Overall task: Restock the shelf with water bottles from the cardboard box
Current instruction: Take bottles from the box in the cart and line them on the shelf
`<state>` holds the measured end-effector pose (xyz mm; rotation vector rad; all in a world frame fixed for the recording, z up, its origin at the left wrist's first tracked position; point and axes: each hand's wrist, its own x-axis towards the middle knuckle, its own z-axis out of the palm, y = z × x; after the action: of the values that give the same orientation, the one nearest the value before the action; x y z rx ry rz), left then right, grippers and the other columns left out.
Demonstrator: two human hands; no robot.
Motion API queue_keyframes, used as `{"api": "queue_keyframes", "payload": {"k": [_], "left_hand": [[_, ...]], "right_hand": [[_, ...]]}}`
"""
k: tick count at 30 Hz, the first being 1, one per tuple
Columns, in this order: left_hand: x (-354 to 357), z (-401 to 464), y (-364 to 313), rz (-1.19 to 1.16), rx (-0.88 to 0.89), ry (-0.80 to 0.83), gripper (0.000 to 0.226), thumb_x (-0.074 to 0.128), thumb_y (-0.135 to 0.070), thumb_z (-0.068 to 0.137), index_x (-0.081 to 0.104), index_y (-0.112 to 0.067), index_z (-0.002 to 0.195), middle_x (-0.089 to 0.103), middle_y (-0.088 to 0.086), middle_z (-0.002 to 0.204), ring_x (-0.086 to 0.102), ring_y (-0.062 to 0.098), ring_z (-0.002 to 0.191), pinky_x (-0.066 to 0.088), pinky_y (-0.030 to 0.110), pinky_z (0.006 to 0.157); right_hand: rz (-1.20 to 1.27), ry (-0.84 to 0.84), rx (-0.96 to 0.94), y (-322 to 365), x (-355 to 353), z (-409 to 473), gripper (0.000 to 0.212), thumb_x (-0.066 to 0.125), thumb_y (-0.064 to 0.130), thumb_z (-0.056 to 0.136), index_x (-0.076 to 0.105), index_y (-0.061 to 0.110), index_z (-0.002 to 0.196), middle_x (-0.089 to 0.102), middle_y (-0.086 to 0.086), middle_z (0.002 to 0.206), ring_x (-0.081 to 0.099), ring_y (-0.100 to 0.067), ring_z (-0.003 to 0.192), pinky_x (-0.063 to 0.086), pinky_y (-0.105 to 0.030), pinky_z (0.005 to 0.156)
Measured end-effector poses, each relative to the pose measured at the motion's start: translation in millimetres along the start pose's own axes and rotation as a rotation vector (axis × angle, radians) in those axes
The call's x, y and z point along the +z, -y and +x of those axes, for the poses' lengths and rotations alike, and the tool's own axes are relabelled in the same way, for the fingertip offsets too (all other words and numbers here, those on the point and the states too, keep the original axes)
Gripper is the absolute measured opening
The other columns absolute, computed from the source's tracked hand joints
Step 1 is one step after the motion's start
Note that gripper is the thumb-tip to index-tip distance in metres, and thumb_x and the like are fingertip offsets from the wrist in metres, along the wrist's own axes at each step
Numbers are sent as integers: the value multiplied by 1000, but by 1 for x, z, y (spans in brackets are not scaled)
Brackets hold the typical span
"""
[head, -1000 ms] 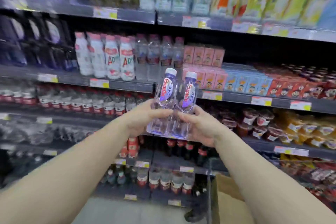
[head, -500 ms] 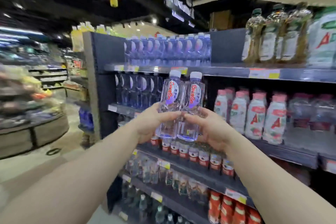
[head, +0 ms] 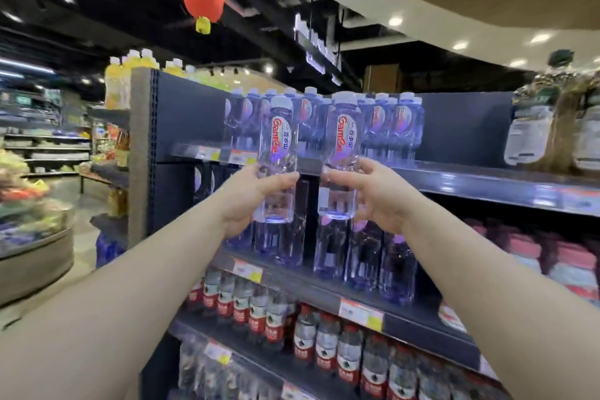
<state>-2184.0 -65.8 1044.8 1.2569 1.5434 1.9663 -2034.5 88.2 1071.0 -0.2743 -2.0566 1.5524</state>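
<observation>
While each hand's grip wraps one water bottle, left hand [head: 242,196] and right hand [head: 378,193] have drawn the bottles apart, ready for the top shelf [head: 470,177] at 12 o'clock.

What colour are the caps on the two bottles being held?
White, on both held bottles, seen in the head view.

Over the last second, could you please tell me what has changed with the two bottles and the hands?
The two bottles, held pressed together before, are now apart: the left hand grips the left bottle, the right hand the right bottle. Both were raised from mid-shelf height up to the top shelf of matching bottles. Each hand's hold stayed unchanged, bottles upright.
</observation>
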Motion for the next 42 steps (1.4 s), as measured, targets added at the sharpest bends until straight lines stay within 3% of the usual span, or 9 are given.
{"api": "queue_keyframes", "payload": {"k": [5, 8, 11, 17, 20, 24, 27, 38, 42], "left_hand": [[-25, 68, -2, 35, 20, 2, 55, 90, -39, 60, 54, -21, 97, 66, 1, 125, 59, 17, 120, 22, 41, 111], [-38, 101, -3, -8, 44, 31, 52, 84, -34, 62, 57, -13, 102, 69, 2, 116, 63, 15, 108, 30, 40, 108], [-51, 131, 0, -32, 71, 61, 75, 81, -35, 57, 58, -1, 119, 73, 3, 102, 67, 14, 97, 30, 46, 113], [-84, 177, 12, -71, 84, 150, 68, 88, -41, 53, 64, -8, 108, 73, -2, 102, 65, 12, 101, 24, 46, 118], [-94, 192, 15, -78, 89, 189, 49, 79, -34, 63, 65, -11, 105, 72, -1, 108, 65, 8, 99, 26, 41, 112], [-98, 207, 22, -101, 67, 230, 47, 78, -33, 68, 64, -12, 108, 70, -4, 114, 62, 8, 106, 24, 40, 105], [-95, 216, 29, -145, 60, 276, 22, 75, -26, 76, 65, -19, 94, 72, -10, 108, 62, 5, 104, 22, 37, 100], [-89, 216, 39, -167, 64, 290, 36, 75, -27, 74, 67, -10, 104, 77, -11, 95, 68, -7, 83, 29, 29, 98], [-86, 211, 33, -140, 79, 259, 58, 78, -34, 63, 65, -6, 112, 76, -4, 105, 67, 3, 97, 29, 35, 106]], "right_hand": [[-101, -125, -124, 29, -16, 83, 80, 79, 38, 77, 39, 19, 144, 51, 7, 136, 52, -17, 122, 45, -36, 88], [-116, -145, -136, 42, -19, 122, 66, 80, 41, 75, 53, 21, 131, 61, 1, 132, 59, -11, 103, 47, -31, 70], [-142, -253, -128, 47, -18, 150, 62, 76, 32, 82, 48, 16, 135, 58, 2, 129, 53, -2, 82, 47, -36, 82], [-250, -406, -27, 31, -11, 201, 57, 75, 26, 84, 49, 17, 134, 53, 6, 122, 49, -18, 107, 52, -46, 93], [-368, -444, 68, 20, -3, 225, 87, 77, 32, 82, 28, 8, 150, 42, -4, 146, 50, -22, 105, 57, -41, 76], [-417, -452, 137, 16, -3, 242, 80, 69, 21, 91, 20, 7, 153, 60, 1, 117, 57, -23, 100, 57, -35, 65], [-503, -491, 145, 17, 2, 245, 85, 72, 30, 87, 21, 9, 152, 41, -12, 148, 53, -31, 121, 58, -31, 63], [-666, -531, 170, 14, 6, 248, 72, 70, 43, 85, 39, 8, 140, 50, -13, 133, 65, -31, 103, 48, -21, 43], [-645, -567, 115, 12, 7, 246, 83, 72, 47, 82, 33, 11, 146, 49, -11, 137, 59, -25, 104, 52, -30, 67]]}}
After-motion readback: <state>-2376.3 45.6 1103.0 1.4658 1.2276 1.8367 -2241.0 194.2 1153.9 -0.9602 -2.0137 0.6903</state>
